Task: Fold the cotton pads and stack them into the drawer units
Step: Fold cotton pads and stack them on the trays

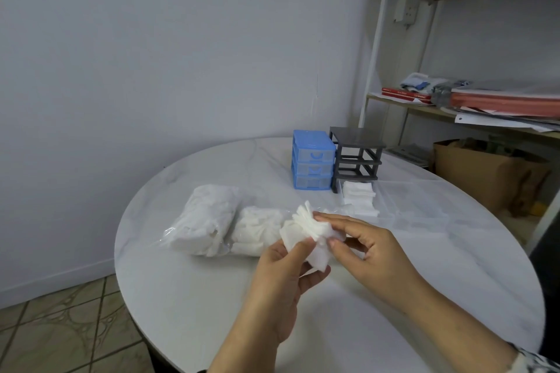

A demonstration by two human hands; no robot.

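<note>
Head view: both hands are meeting at frame centre.
Cotton pads (309,228): fanning out between both thumbs and fingertips.
Left hand (281,275): pinching the bunch's lower edge.
Right hand (366,244): fingers curling, gripping its right side.
Drawer units (313,160): standing beyond, upper centre.

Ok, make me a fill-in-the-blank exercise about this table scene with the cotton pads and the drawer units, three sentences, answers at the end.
1. Both hands, left hand and right hand, hold a bunch of white ____ above the round table.
2. The drawer unit with all its drawers closed is coloured ____.
3. The dark grey drawer frame stands to the ____ of the blue one.

Missing words: cotton pads; blue; right
</note>
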